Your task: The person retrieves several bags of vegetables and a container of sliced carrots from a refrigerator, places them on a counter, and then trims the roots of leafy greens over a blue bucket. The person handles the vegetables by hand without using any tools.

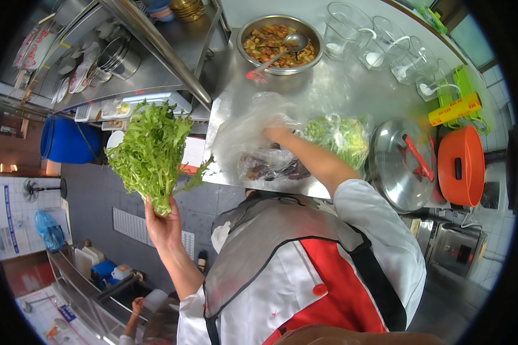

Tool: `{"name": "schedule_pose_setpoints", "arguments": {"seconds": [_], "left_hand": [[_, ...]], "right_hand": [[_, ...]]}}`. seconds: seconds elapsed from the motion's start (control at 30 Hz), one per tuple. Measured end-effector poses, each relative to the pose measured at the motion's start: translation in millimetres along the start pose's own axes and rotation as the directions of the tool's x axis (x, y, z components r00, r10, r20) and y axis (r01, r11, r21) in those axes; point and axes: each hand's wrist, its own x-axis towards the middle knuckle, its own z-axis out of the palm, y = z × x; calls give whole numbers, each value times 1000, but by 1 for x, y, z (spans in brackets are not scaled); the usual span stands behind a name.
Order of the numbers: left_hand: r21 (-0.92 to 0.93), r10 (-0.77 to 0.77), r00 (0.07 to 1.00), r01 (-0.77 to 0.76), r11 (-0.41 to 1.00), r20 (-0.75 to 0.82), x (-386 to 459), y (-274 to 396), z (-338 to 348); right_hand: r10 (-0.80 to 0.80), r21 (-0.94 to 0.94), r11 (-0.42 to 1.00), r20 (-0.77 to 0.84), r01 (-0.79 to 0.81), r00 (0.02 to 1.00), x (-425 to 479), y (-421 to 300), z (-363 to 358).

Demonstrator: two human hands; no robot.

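Note:
My left hand [163, 224] grips a head of frilly green endive [153, 151] by its pale stem end, leaves pointing up, out past the left edge of the steel table [345, 92]. Over that table, my right hand [278, 133] is at a crumpled clear plastic bag [254, 123]. The film hides its fingers, so their grip does not show. Dark reddish-brown leafy produce [267, 166] lies in clear plastic nearer my body. Beside my right forearm sits another clear bag of green leafy vegetables [339, 138].
A steel bowl of diced food [263, 41] with a ladle [295, 42] stands at the back. Clear jugs [343, 32] with white ladles line the wall. A steel lid [399, 168] and an orange container [462, 166] are right. Another person's hand [138, 305] shows lower left, beside a pale container.

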Motion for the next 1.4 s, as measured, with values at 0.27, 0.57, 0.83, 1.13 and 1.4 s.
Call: {"name": "schedule_pose_setpoints", "arguments": {"seconds": [0.27, 0.57, 0.83, 1.13, 1.4], "left_hand": [[-87, 56, 997, -60, 994, -51, 3, -21, 0], [-87, 210, 970, -222, 971, -124, 11, -27, -15], [-74, 299, 933, -319, 945, -200, 23, 14, -64], [-211, 209, 940, -269, 940, -272, 39, 136, -151], [-226, 233, 948, -282, 933, -218, 35, 250, -204]], "right_hand": [[-57, -419, 908, -181, -25, 982, -11, 65, -68], [253, 821, 565, -75, -84, 965, -48, 103, -95], [205, 916, 399, -51, -36, 977, -159, 35, -166], [-277, 974, -190, 67, -123, 959, -115, -256, -95], [-661, 704, 26, 544, -709, 516, -70, -516, 95]]}}
